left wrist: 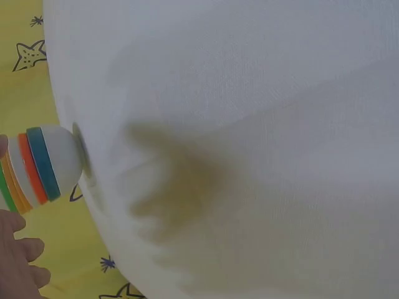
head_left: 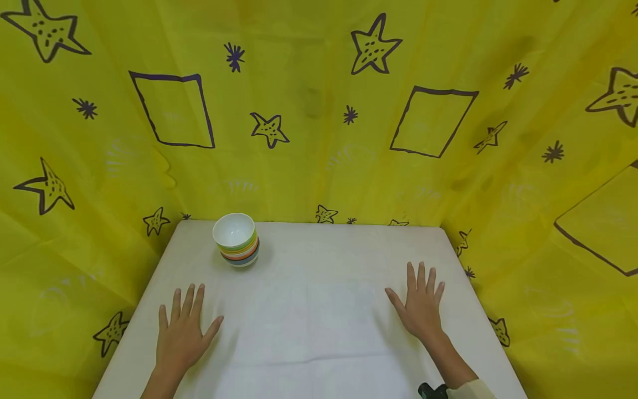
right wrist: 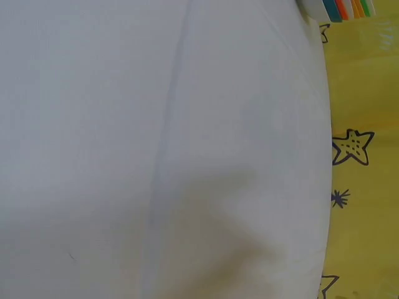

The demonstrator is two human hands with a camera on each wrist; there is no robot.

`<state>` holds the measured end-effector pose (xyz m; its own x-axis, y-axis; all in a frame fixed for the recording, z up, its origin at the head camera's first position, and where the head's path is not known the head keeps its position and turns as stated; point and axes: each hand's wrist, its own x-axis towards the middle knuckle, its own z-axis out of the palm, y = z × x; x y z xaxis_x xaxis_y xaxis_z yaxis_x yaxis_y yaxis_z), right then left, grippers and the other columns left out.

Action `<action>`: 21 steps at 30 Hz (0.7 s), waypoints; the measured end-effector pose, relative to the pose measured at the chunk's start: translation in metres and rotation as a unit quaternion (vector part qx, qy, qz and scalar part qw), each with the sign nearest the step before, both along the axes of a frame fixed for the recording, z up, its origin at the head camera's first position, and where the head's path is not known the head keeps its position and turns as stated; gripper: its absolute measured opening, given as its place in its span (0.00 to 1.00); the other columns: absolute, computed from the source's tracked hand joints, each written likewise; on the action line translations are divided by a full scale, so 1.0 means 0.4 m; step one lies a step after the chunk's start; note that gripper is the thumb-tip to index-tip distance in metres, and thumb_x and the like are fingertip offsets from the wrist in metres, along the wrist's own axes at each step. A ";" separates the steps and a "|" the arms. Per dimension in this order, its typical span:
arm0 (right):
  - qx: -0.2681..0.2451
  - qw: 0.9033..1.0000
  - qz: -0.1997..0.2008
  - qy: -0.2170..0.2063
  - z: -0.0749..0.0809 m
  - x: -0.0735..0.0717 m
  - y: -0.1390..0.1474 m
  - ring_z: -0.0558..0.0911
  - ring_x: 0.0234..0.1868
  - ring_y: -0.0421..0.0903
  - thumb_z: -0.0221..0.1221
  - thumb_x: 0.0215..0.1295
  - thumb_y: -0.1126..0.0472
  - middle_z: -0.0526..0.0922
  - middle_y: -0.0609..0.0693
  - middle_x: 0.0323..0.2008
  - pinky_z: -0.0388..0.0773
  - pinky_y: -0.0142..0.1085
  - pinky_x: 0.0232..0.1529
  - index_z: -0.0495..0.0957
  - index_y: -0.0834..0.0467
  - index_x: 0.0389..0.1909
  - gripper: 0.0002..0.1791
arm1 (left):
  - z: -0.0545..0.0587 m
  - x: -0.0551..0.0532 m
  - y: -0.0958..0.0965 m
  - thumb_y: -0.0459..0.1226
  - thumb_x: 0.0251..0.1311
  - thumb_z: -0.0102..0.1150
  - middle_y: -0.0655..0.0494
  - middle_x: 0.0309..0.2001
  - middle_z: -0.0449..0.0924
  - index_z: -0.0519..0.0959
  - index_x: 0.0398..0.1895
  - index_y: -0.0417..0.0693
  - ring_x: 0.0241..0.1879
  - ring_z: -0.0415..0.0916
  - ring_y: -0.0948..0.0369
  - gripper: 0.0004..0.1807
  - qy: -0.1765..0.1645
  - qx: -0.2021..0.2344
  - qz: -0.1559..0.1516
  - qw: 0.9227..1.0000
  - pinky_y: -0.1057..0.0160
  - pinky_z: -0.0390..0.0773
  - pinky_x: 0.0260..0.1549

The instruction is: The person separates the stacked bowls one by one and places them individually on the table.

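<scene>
A stack of nested bowls (head_left: pixel 238 244) stands at the table's back left, white inside, with green, yellow, orange and blue bands showing at the rims. My left hand (head_left: pixel 181 335) is over the left part of the table, fingers spread and straight, nearer me than the stack and apart from it. The left wrist view shows the same bowls (left wrist: pixel 40 165) at its left edge, and part of the left hand (left wrist: pixel 22 261) beside them. Over the right side, my right hand (head_left: pixel 421 307) has its fingers spread and holds nothing. Only a corner of the bowls (right wrist: pixel 336 9) enters the right wrist view.
A white cloth with fold creases covers the table (head_left: pixel 309 310). Yellow curtains (head_left: pixel 309 166) printed with stars and squares hang behind it and along both sides. A dark device (head_left: pixel 432 390) sits at the right wrist, by a light sleeve (head_left: pixel 471 389).
</scene>
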<state>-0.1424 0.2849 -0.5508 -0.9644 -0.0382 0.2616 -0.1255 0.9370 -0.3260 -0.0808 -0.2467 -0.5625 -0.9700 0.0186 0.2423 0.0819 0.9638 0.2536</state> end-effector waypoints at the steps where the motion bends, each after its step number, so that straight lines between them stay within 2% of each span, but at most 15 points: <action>1: -0.004 1.000 0.001 0.000 0.001 0.000 0.000 0.40 0.79 0.79 0.60 0.74 0.40 0.45 0.77 0.79 0.30 0.77 0.72 0.50 0.70 0.81 0.51 | -0.002 -0.001 -0.001 0.59 0.66 0.63 0.29 0.77 0.59 0.59 0.81 0.37 0.77 0.49 0.30 0.51 0.000 0.002 0.000 1.000 0.22 0.45 0.70; 5: -0.019 1.000 0.008 0.003 0.004 -0.006 -0.005 0.41 0.79 0.78 0.62 0.72 0.40 0.46 0.78 0.79 0.33 0.76 0.73 0.51 0.71 0.80 0.53 | -0.010 -0.006 -0.005 0.57 0.68 0.63 0.25 0.76 0.57 0.54 0.81 0.30 0.76 0.49 0.28 0.52 -0.008 0.034 0.001 0.999 0.21 0.48 0.69; 8: -0.031 0.999 0.016 -0.001 0.009 -0.014 -0.014 0.42 0.79 0.78 0.62 0.72 0.40 0.46 0.77 0.79 0.35 0.76 0.73 0.50 0.71 0.80 0.53 | -0.013 -0.013 -0.010 0.55 0.70 0.63 0.20 0.75 0.55 0.50 0.79 0.23 0.75 0.48 0.25 0.54 -0.020 0.081 0.005 0.997 0.20 0.48 0.68; 11: -0.068 0.997 0.030 -0.018 0.015 -0.023 -0.022 0.41 0.80 0.76 0.62 0.74 0.42 0.45 0.76 0.80 0.36 0.73 0.75 0.47 0.71 0.81 0.53 | -0.012 -0.022 -0.013 0.53 0.71 0.64 0.17 0.75 0.53 0.48 0.77 0.19 0.74 0.48 0.23 0.55 -0.030 0.121 0.010 0.992 0.20 0.49 0.68; 16: -0.157 0.985 0.043 -0.055 0.024 -0.032 -0.036 0.41 0.81 0.71 0.61 0.76 0.45 0.44 0.71 0.82 0.42 0.69 0.77 0.44 0.69 0.82 0.52 | -0.005 -0.034 -0.013 0.50 0.71 0.64 0.17 0.75 0.51 0.48 0.77 0.18 0.75 0.47 0.23 0.53 -0.043 0.158 0.016 0.986 0.25 0.49 0.71; 21: -0.191 0.979 0.034 -0.066 0.021 -0.045 -0.055 0.45 0.82 0.67 0.61 0.76 0.43 0.47 0.68 0.82 0.47 0.69 0.77 0.45 0.66 0.83 0.52 | 0.002 -0.042 -0.009 0.49 0.71 0.64 0.18 0.76 0.50 0.48 0.78 0.20 0.76 0.46 0.25 0.53 -0.056 0.190 0.024 0.980 0.27 0.51 0.72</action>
